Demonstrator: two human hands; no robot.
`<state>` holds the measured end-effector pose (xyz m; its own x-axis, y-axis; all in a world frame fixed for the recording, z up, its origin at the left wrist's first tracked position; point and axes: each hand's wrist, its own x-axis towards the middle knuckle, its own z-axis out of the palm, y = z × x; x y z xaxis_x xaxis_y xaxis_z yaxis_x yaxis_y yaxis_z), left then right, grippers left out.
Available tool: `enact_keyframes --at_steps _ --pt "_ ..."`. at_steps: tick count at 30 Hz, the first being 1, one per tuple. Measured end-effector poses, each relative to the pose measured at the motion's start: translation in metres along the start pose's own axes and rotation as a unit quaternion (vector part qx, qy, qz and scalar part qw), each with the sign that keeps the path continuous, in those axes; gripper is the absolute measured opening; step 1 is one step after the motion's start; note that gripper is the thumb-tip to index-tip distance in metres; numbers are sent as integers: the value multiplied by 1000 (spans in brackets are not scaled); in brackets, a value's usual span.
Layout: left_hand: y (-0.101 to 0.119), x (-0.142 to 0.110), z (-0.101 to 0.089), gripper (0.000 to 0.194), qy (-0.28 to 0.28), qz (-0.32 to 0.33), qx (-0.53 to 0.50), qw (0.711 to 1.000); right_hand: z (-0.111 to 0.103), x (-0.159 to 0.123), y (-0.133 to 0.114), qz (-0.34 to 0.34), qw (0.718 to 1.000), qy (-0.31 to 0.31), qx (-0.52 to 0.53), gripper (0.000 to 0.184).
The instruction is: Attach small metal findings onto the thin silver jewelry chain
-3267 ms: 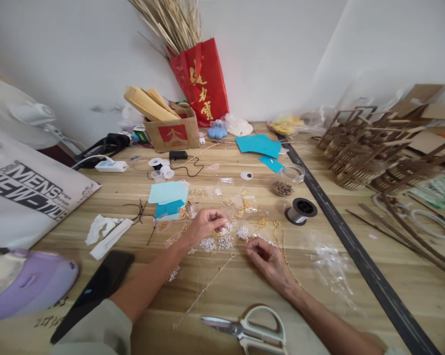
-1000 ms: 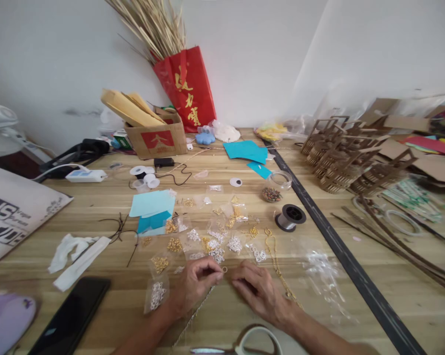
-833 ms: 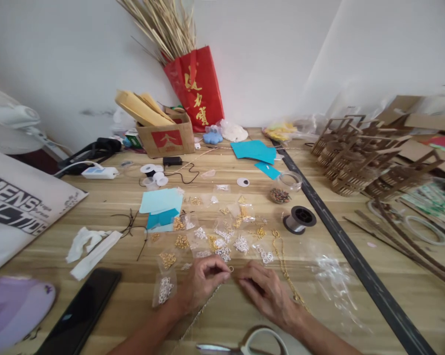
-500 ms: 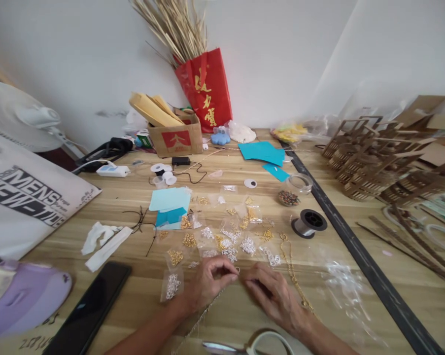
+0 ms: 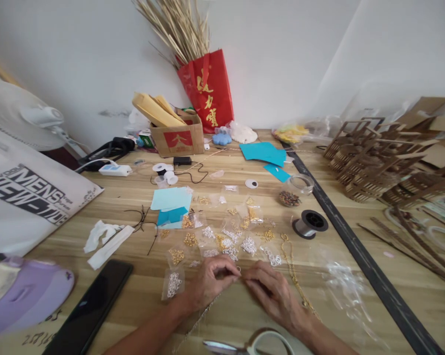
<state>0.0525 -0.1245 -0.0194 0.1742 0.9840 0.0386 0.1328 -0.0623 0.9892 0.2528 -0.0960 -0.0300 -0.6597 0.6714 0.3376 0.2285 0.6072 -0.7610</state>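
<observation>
My left hand (image 5: 212, 283) is closed, thumb and forefinger pinched together over the table. From beneath it a thin silvery chain (image 5: 198, 321) trails down toward the front edge of the view. A small ring (image 5: 238, 269) shows at the fingertips. Almost touching it, my right hand (image 5: 272, 292) is closed too, its fingers pinched; what they hold is hidden. Beyond both hands lie small bags of silver rings (image 5: 248, 245) and gold findings (image 5: 190, 239). A gold chain (image 5: 293, 273) lies just right of my right hand. Scissors (image 5: 252, 342) rest in front, below the hands.
To the right stand a wire spool (image 5: 309, 224), a jar of beads (image 5: 290, 198) and crumpled clear plastic (image 5: 342, 281). A black phone (image 5: 92, 305) and a purple object (image 5: 30, 293) lie left. Woven baskets (image 5: 370, 167) fill the far right; a red bag (image 5: 211, 93) leans on the wall.
The view has shifted very slightly. Both hands keep nearly the same pose, with their fingertips a touch closer together.
</observation>
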Motion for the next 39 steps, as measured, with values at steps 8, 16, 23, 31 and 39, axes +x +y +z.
enact_keyframes --at_steps 8,16,23,31,39 --pt "-1 0 0 11 -3 -8 -16 1000 0 -1 1 -1 1000 -5 1 16" --pt "-3 0 1 6 -4 -49 -56 997 0 0 0 2 1000 0 -7 13" --pt "-7 1 0 6 -7 -39 -55 998 1 -1 0 -10 1000 18 -13 14" --pt "0 1 0 7 -2 -21 -58 998 0 0 -2 -16 1000 8 -18 12" --pt "0 2 0 7 -3 -35 -70 997 0 -2 -1 -31 999 7 -37 10"
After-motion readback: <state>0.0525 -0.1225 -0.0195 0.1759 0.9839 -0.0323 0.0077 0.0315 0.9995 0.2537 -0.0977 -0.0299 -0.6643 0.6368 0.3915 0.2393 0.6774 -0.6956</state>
